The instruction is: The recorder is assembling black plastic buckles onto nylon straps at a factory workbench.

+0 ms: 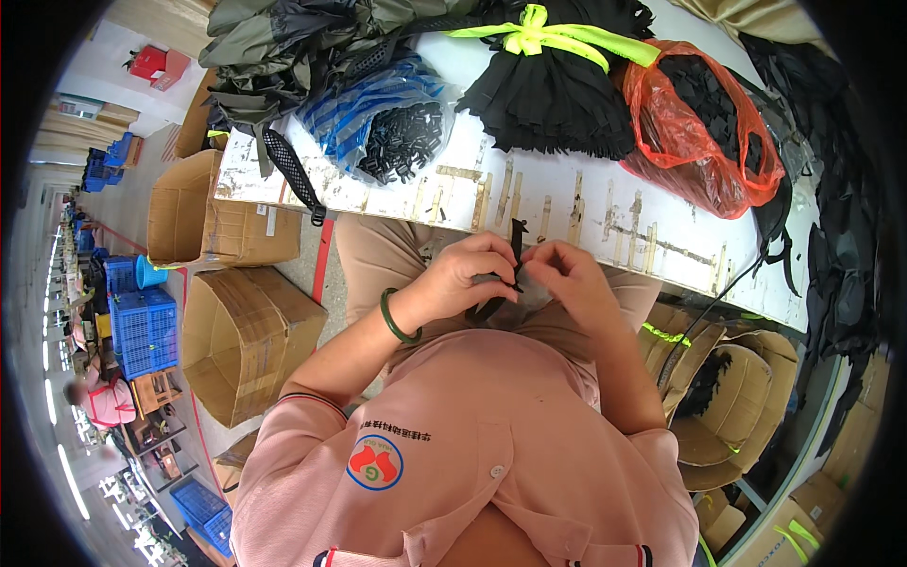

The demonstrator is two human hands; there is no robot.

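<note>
By white table — left fingers pinch black strap | right fingers: unclear | cartons alongside

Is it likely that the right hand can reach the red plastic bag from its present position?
Probably yes: the red plastic bag lies on the white table, ahead of the right hand and to its right, with no object between. The hand may be holding the black strip, though.

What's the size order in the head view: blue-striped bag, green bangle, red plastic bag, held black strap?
Largest: red plastic bag
Next: blue-striped bag
Smallest, order unsure: green bangle and black strap; the strap is partly covered.
</note>
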